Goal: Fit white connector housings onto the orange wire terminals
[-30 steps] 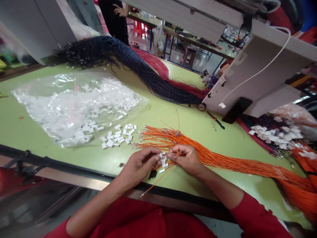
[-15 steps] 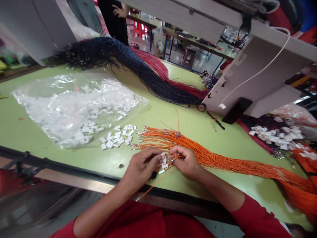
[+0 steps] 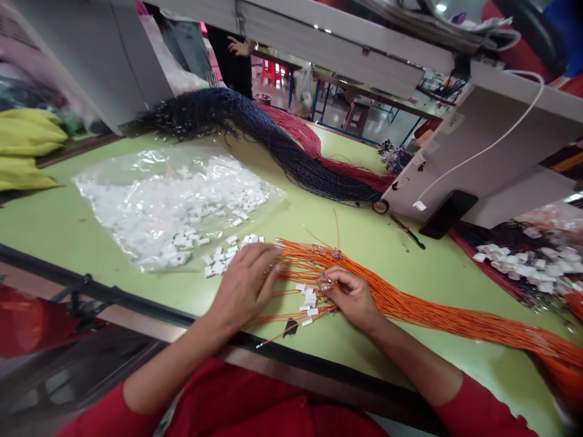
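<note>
My left hand (image 3: 246,285) is stretched out at the left ends of a long bundle of orange wires (image 3: 387,291). Its thumb and fingers are apart, and the fingertips are at the wire ends, partly hiding them. The fingers of my right hand (image 3: 353,295) are pinched together on orange wires with shiny metal ends. Between the hands, several small white connector housings (image 3: 310,297) lie on the table, with orange wires running to them. Loose white housings (image 3: 218,261) lie just beyond my left hand. A small black piece (image 3: 290,328) lies near the table's front edge.
A clear plastic bag (image 3: 155,212) of white housings lies at left. Dark blue wires (image 3: 273,139) and red wires (image 3: 296,130) cross the back. A phone (image 3: 449,213), a cutter (image 3: 407,232) and tape roll (image 3: 381,206) are by the grey stand. A person's hand (image 3: 239,47) shows behind.
My left hand has moved left and away from the white housings between the hands, its fingers spreading toward the wire ends. My right hand keeps its pinch. The camera view has shifted slightly.
</note>
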